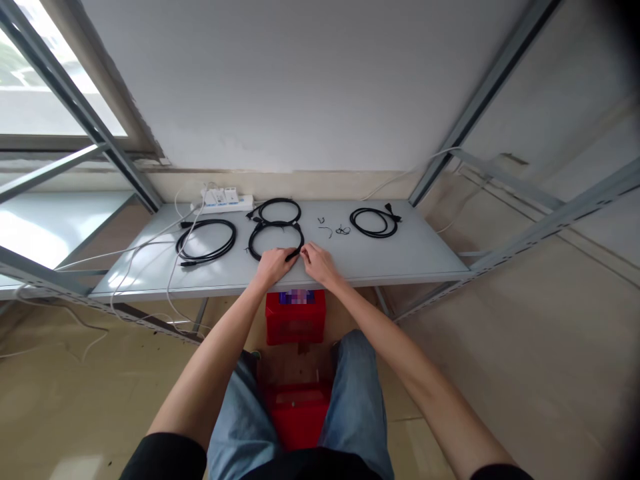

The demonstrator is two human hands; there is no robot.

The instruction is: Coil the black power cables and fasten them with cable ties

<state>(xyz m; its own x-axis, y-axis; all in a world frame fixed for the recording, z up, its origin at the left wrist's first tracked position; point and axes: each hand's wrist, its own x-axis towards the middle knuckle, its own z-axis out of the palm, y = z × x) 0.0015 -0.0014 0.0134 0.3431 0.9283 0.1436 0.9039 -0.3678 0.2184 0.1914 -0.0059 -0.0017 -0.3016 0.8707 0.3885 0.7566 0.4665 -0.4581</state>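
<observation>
A coiled black cable (251,247) lies on the grey shelf (350,260), close to its front edge. My left hand (276,267) rests at the coil's near side with its fingers closed on it. Right beside it, the fingertips of my right hand (319,263) are pinched together at the coil's near right edge; whatever is between them is too small to make out. Another black cable coil (284,200) sits just behind, touching or slightly overlapping the first. To the right are several thin black ties (343,231), loose on the shelf.
More coiled black cables lie on the left (234,241) and on the right (375,235). A white power strip (240,203) with plugs stands at the back left, its white cords trailing over the front edge. Metal posts frame the shelf. Below is a red box (295,323).
</observation>
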